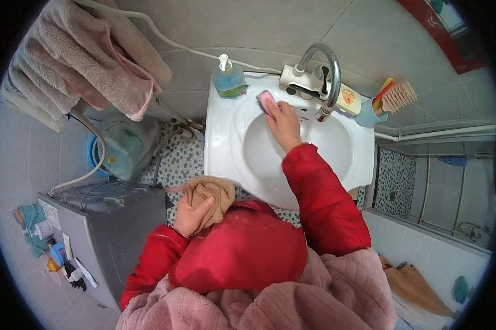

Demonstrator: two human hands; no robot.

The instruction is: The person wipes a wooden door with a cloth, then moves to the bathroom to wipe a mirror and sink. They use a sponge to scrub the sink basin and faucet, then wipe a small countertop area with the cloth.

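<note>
My right hand point(284, 123) grips a pink sponge point(268, 101) with a dark underside, pressed to the back left rim of a white ceramic washbasin point(221, 144). Bunched in my left hand point(193, 214) is a tan cloth point(215, 196), held in front of the basin's left front corner. Just left of the sponge stands a pump bottle point(228, 80) of blue liquid. A chrome gooseneck spout point(334, 78) rises from the white faucet body point(303, 80) and arches over the bowl.
At the basin's back right are a soap box point(348, 100) and a light blue cup point(370, 115) holding a hairbrush point(400, 97) and combs. Towels point(95, 62) hang at upper left. Below them are a plastic-covered bucket point(126, 144) and a grey appliance point(124, 222). A red-framed mirror point(442, 35) hangs at upper right.
</note>
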